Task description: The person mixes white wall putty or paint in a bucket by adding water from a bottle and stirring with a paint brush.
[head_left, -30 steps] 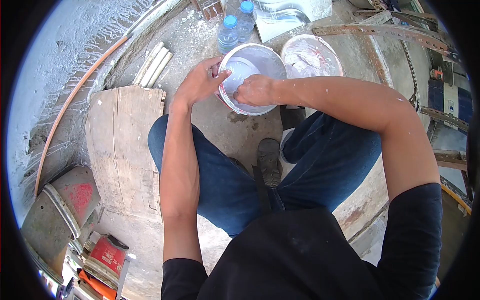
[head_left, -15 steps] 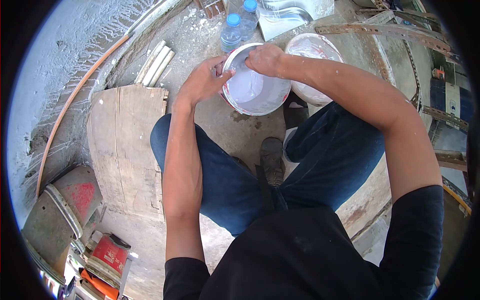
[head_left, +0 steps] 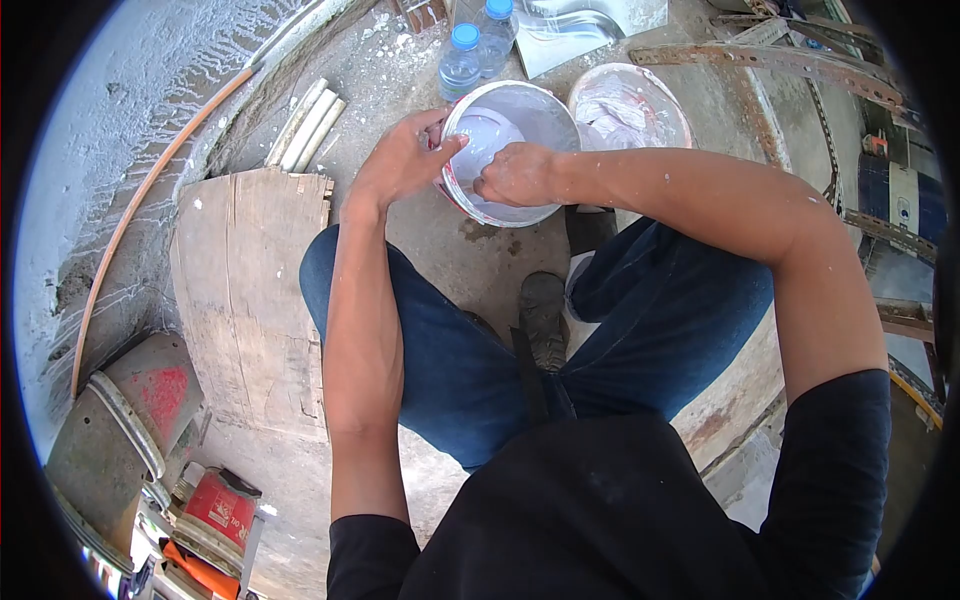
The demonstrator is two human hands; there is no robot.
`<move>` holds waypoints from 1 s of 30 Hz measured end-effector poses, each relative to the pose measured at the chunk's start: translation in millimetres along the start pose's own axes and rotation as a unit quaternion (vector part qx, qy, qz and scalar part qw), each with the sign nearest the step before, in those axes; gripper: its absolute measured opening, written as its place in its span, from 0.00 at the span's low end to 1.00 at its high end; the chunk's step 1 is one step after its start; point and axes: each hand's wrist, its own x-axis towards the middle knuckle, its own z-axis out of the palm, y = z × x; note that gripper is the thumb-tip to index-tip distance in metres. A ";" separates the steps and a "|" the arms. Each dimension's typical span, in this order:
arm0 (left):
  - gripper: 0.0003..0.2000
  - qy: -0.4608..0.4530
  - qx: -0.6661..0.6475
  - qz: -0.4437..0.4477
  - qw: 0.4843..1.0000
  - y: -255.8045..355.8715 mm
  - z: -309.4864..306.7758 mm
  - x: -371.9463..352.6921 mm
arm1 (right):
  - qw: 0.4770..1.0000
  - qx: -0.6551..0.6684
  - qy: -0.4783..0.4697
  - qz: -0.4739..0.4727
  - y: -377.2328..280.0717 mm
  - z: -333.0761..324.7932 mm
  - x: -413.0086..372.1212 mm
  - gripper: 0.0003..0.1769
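A white bucket (head_left: pixel 548 104) with pale, milky liquid (head_left: pixel 488 135) inside stands on the floor in front of my feet. My left hand (head_left: pixel 408 158) grips its left rim, thumb over the edge and fingers around the outside. Inside the bucket mouth, toward the near side, is my right hand (head_left: pixel 518 175), closed in a fist with the knuckles up. Whatever that fist holds is hidden beneath it. Just right of the bucket sits a second tub (head_left: pixel 640 105) with thick white paste in it, partly covered by my right forearm.
Two water bottles with blue caps (head_left: pixel 460 62) stand behind the bucket, near a shiny metal sheet (head_left: pixel 565 35). White sticks (head_left: pixel 306 125) and a wooden board (head_left: pixel 255 290) lie left. Rusty perforated metal bars (head_left: pixel 770 62) reach in from the right. A red container (head_left: pixel 218 510) is lower left.
My right hand has moved from the far rim down toward the near side inside the bucket. The bucket has tilted slightly and its liquid has shifted left. My left hand keeps its grip.
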 end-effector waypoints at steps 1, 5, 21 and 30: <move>0.19 -0.001 -0.009 -0.005 1.000 0.0 0.7 -0.5 | 1.000 0.001 -0.018 0.005 1.8 -1.0 -1.0 0.08; 0.19 0.004 0.019 0.019 1.000 -2.9 2.6 2.1 | 0.995 -0.009 -0.090 0.035 21.2 -7.5 -8.0 0.09; 0.20 0.000 -0.007 0.010 1.000 0.1 2.3 0.6 | 0.987 -0.073 0.037 0.139 31.3 -21.6 0.3 0.09; 0.20 -0.012 -0.010 0.005 1.000 8.4 -0.4 -2.3 | 0.999 -0.016 0.014 -0.030 3.7 4.4 -0.2 0.07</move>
